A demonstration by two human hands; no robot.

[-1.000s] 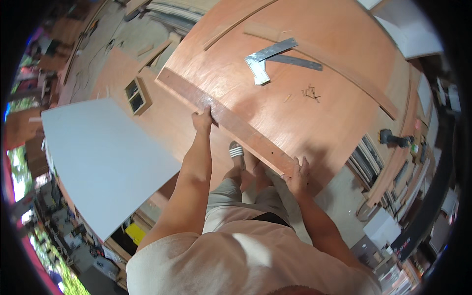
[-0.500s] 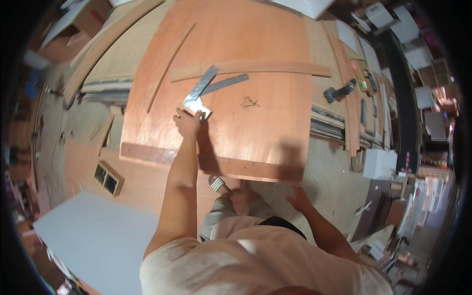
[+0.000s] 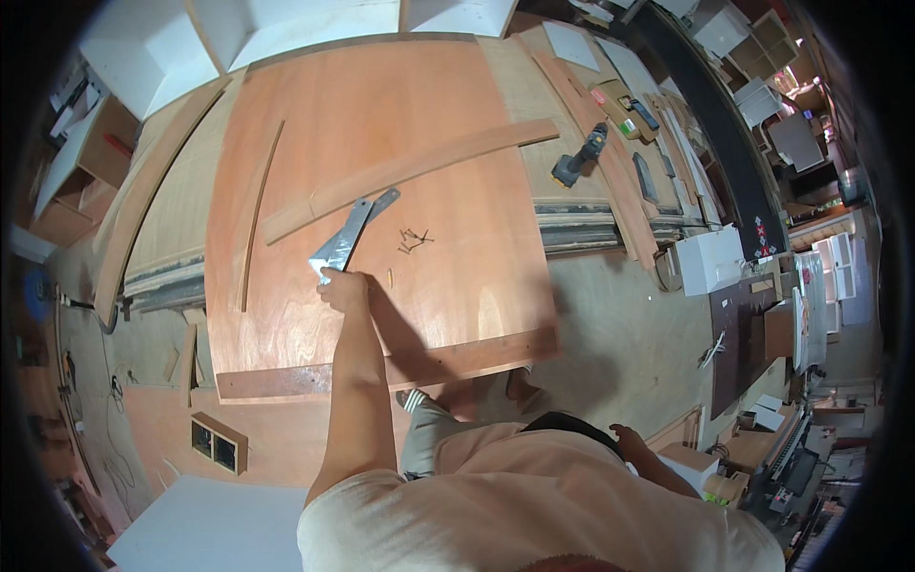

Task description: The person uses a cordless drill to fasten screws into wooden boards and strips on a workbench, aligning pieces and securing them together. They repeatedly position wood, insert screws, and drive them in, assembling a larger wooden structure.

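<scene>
My left hand [image 3: 343, 291] is closed on the pale handle of a metal try square [image 3: 349, 234] above an orange-brown plywood panel [image 3: 457, 296]. The square's blade points away from me. A second grey strip [image 3: 385, 199] shows beside the blade's far end; whether it is another blade or a shadow I cannot tell. Past the blade, a long wooden strip [image 3: 419, 172] lies slantwise across the panel. Right of the square is a small pile of screws [image 3: 415, 240]. My right hand [image 3: 626, 443] hangs beside my body, fingers loosely apart, with nothing visible in it.
A cordless drill [image 3: 579, 157] lies right of the panel, near long boards [image 3: 596, 162]. A thin wooden strip [image 3: 259, 219] rests on the panel's left side. White cabinet compartments [image 3: 324, 17] stand at the far edge. A small wooden frame [image 3: 218, 443] sits at lower left.
The view has shifted. My left hand has gone from touching the square with spread fingers to gripping it, and the square has turned. My right hand has drawn back toward my side.
</scene>
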